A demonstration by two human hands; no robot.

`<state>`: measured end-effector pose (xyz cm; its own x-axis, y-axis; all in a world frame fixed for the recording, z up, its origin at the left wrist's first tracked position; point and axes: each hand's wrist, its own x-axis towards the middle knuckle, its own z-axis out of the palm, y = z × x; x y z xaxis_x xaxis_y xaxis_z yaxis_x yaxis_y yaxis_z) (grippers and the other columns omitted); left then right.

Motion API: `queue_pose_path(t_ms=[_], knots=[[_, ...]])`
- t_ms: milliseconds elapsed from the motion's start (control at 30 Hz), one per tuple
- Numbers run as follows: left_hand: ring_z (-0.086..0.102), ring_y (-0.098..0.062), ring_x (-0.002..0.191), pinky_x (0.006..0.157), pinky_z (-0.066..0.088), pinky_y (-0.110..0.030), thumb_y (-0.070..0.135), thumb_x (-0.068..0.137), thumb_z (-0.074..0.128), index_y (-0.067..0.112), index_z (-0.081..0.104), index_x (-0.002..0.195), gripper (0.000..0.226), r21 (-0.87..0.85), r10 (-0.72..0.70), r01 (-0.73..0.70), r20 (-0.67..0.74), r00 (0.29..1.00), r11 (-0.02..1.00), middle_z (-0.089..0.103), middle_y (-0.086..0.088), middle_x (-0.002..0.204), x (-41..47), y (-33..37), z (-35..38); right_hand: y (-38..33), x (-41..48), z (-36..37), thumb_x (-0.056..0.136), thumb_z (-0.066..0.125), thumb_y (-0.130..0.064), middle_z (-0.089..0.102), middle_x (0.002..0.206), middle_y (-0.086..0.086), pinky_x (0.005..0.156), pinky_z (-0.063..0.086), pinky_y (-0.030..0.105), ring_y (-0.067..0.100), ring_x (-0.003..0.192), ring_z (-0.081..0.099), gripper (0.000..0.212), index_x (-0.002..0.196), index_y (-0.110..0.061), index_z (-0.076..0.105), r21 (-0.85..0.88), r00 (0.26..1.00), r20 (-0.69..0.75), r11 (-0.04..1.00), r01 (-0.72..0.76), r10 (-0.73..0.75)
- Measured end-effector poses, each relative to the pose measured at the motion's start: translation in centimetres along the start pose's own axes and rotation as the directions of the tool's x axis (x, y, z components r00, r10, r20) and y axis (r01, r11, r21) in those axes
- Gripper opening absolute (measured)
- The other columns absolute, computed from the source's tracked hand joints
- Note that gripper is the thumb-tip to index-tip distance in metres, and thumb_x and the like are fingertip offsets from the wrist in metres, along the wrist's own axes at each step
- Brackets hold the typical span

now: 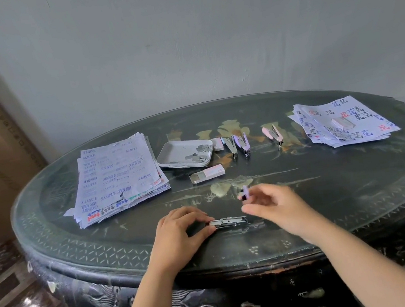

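Stapler (229,222) lies left-right on tabletop, left hand (181,229) pinching its left end. Right hand (275,202) pinches lilac part (246,192), just above the free right end.

Table (346,183): bare run along near right edge. Obstacles: paper stack (117,174) left; tray (169,149), staple box (207,173), staplers (238,145) far centre; second paper stack (364,111) far right; metal stapler (229,222) near edge.

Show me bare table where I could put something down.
Bare table: right of the right hand holding a purple part, before the right papers; and between left papers and the left hand pinching the stapler. Crowded middle: tray, staple box, staplers.
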<state>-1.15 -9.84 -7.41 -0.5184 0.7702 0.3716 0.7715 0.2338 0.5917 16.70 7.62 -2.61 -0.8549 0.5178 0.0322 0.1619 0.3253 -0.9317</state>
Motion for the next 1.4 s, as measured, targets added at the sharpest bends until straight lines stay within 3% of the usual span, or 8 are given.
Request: queue_pose_path(t_ms=[67,167,333,533,733,933,1067,1400], knots=[[0.056,0.003,0.101,0.093,0.046,-0.041,0.065,0.074,0.058,0.047,0.066,0.094,0.029,0.007,-0.005,0.005,0.004,1.000,1.000,0.061,0.031,0.098,-0.1,0.1,0.0,0.5,0.2,1.9,0.086,0.068,-0.031,0.067,0.090,-0.015,0.078,0.044,0.010,-0.001,0.088,0.059,0.025,0.103,-0.050,0.066,-0.158,0.997,0.043,0.985,0.075,-0.069],[0.057,0.000,0.100,0.092,0.047,-0.041,0.065,0.071,0.060,0.043,0.063,0.099,0.035,0.011,-0.016,0.016,-0.019,1.000,1.000,0.060,0.032,0.099,0.0,0.2,-0.1,1.4,0.6,3.2,0.089,0.064,-0.033,0.067,0.097,-0.018,0.085,0.037,0.015,0.006,0.097,0.052,0.030,0.114,-0.049,0.063,-0.362,0.981,0.038,0.912,0.190,-0.190],[0.052,0.002,0.111,0.103,0.039,-0.037,0.075,0.063,0.061,0.052,0.055,0.120,0.062,0.028,-0.053,0.050,0.087,0.995,0.998,0.061,0.031,0.107,0.2,0.2,-0.6,2.4,0.5,3.2,0.078,0.075,-0.025,0.067,0.095,-0.026,0.093,0.040,0.024,0.001,0.101,0.050,0.028,0.096,-0.046,0.070,-0.371,0.968,-0.042,0.903,0.215,-0.248],[0.031,0.000,0.129,0.109,0.014,-0.026,0.076,0.047,0.054,0.059,0.038,0.128,0.085,0.133,-0.065,0.023,0.322,0.944,0.991,0.037,0.039,0.120,0.8,0.4,-1.6,2.9,1.0,3.4,0.075,0.076,-0.038,0.058,0.099,-0.024,0.100,0.035,0.030,0.001,0.103,0.047,0.050,0.121,-0.044,0.059,-0.420,0.977,-0.077,0.895,0.149,-0.199],[0.049,0.003,0.113,0.103,0.037,-0.037,0.085,0.056,0.057,0.052,0.062,0.103,0.058,0.052,-0.009,0.002,0.132,0.991,0.999,0.059,0.034,0.108,0.3,-0.2,-0.4,3.1,1.1,3.9,0.076,0.070,-0.052,0.051,0.093,-0.020,0.089,0.027,0.024,0.004,0.097,0.042,0.032,0.107,-0.043,0.067,-0.541,0.972,-0.036,0.822,0.177,-0.233],[0.050,0.002,0.112,0.102,0.037,-0.043,0.074,0.058,0.063,0.051,0.064,0.098,0.046,-0.015,-0.039,0.041,0.112,0.993,0.999,0.058,0.042,0.106,0.4,-0.1,-0.4,3.2,1.1,4.1,0.073,0.075,-0.048,0.049,0.084,-0.023,0.086,0.024,0.012,0.003,0.090,0.042,0.023,0.095,-0.040,0.071,-0.525,0.961,-0.079,0.830,0.186,-0.265],[0.048,0.003,0.113,0.103,0.035,-0.044,0.074,0.057,0.061,0.056,0.063,0.091,0.038,-0.015,-0.057,0.059,0.111,0.992,0.998,0.055,0.045,0.107,0.4,0.2,-0.4,3.0,1.1,4.1,0.073,0.075,-0.046,0.050,0.079,-0.022,0.082,0.030,0.021,0.004,0.086,0.043,0.018,0.090,-0.039,0.071,-0.504,0.959,-0.085,0.842,0.192,-0.269],[0.046,0.003,0.121,0.106,0.035,-0.039,0.086,0.057,0.055,0.061,0.049,0.119,0.067,0.082,-0.058,0.047,0.138,0.989,0.996,0.056,0.034,0.119,0.2,0.3,-0.5,2.7,0.6,4.0,0.078,0.072,-0.044,0.052,0.092,-0.018,0.090,0.030,0.023,0.006,0.096,0.044,0.027,0.104,-0.039,0.069,-0.514,0.966,-0.064,0.838,0.182,-0.250]])
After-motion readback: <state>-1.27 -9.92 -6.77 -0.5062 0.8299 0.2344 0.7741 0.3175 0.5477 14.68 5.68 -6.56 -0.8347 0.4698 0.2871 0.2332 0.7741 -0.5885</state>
